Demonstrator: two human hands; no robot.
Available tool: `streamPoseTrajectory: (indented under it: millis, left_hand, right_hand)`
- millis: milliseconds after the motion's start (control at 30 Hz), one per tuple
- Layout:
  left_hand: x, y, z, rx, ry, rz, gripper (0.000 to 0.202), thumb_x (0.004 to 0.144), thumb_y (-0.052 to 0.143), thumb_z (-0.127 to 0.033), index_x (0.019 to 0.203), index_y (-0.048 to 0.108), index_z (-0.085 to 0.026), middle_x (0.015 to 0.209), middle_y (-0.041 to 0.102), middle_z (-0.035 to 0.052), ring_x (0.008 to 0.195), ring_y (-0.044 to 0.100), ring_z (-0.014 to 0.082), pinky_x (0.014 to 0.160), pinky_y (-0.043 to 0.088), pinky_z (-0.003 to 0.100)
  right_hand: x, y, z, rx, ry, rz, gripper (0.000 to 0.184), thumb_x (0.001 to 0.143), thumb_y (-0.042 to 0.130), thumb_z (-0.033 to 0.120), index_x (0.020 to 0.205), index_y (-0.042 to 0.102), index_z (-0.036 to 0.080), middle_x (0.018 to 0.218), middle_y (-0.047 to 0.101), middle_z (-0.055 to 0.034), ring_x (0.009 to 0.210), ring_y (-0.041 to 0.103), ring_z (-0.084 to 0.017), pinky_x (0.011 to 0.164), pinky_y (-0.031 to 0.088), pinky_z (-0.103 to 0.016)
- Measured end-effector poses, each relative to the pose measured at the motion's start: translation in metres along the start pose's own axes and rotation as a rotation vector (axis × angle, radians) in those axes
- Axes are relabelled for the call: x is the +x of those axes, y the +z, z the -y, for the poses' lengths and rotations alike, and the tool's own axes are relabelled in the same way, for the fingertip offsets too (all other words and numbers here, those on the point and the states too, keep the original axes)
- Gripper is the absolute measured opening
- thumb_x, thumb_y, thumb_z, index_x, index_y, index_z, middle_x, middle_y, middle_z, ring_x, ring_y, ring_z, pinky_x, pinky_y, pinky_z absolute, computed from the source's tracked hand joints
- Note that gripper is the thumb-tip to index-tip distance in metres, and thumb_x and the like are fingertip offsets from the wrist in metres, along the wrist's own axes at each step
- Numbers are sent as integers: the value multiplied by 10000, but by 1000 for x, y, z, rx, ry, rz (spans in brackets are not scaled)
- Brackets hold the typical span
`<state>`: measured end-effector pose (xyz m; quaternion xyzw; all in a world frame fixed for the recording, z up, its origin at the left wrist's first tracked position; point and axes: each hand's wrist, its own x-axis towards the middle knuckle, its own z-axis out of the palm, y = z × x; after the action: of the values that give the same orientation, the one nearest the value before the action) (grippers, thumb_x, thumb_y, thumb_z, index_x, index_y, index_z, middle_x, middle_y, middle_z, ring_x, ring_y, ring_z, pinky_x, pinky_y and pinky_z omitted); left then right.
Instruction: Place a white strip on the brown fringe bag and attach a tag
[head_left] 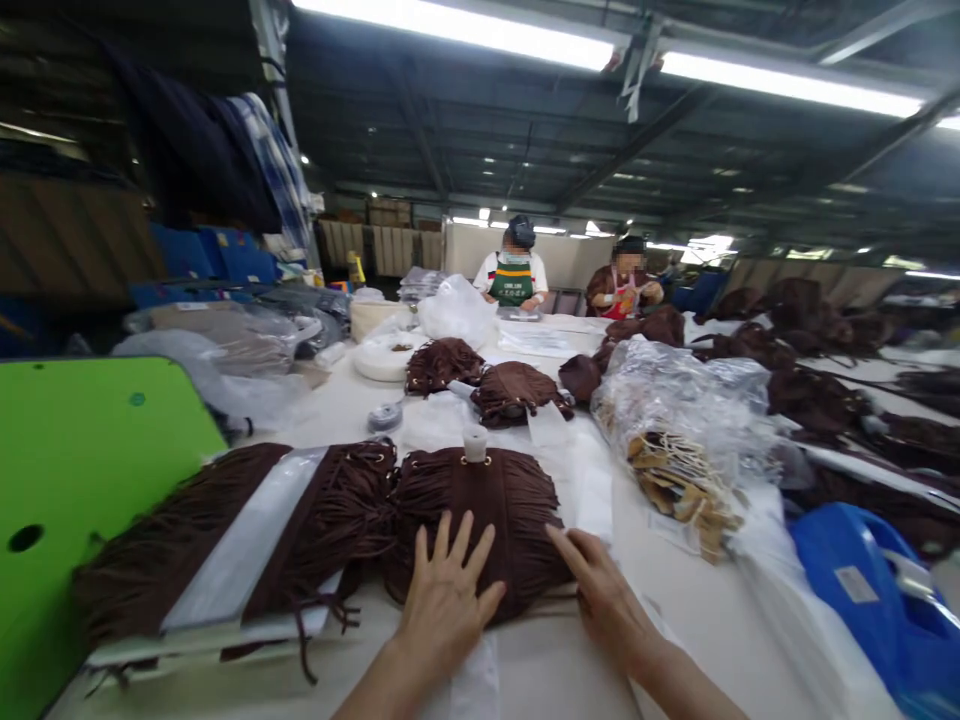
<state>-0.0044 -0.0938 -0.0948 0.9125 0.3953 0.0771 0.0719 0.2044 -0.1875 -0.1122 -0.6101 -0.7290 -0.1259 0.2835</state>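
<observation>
A dark brown fringed bag [480, 510] lies flat on the white table [555, 670] right in front of me. My left hand [444, 590] rests on its lower middle, fingers spread and flat. My right hand [600, 590] lies at the bag's lower right edge, fingers stretched out toward the fringe. Neither hand holds anything. A small whitish tag or cap [475, 443] sits at the bag's top edge. To the left, a row of similar brown fringed bags [225, 540] lies stacked, with a clear plastic strip across it.
A green board [82, 470] stands at the left. Clear plastic bags with tan pieces [682, 440] lie to the right, beside a blue bin [877, 590]. More brown bags [480, 375] and white tape rolls sit farther back. Two people [514, 270] work at the far end.
</observation>
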Motion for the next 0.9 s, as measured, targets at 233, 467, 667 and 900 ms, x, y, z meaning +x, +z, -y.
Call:
streamPoseTrajectory:
  millis: [233, 467, 667, 900]
  left_hand:
    - [-3, -5, 6, 44, 78, 86, 930, 667, 638, -588, 1385, 113, -316, 1481, 72, 48, 1357, 29, 329, 1054, 106, 619]
    - [4, -3, 6, 140, 60, 101, 598, 832, 506, -379, 1353, 212, -364, 1463, 174, 20, 1350, 146, 291, 1049, 165, 595]
    - [6, 3, 11, 146, 90, 95, 537, 870, 416, -346, 1359, 195, -350, 1460, 190, 18, 1346, 184, 260, 1034, 201, 597]
    - [3, 8, 10, 271, 120, -23, 528, 858, 424, -317, 1346, 224, -320, 1443, 234, 38, 1323, 256, 260, 1015, 259, 569]
  right_hand:
    - [-27, 6, 51, 18, 247, -211, 359, 723, 345, 27, 1026, 481, 162, 936, 559, -103, 896, 565, -222, 747, 523, -349]
    - [-21, 20, 61, 282, 619, -40, 282, 781, 399, 154, 1031, 529, 165, 935, 633, -98, 850, 609, -212, 750, 500, -308]
    - [12, 21, 38, 488, 879, -209, 306, 725, 423, 191, 989, 567, 138, 1003, 635, -117, 959, 574, -234, 876, 444, -355]
    - [16, 37, 33, 539, 985, -237, 302, 614, 408, 115, 868, 566, 158, 874, 654, -94, 805, 588, -225, 754, 463, -337]
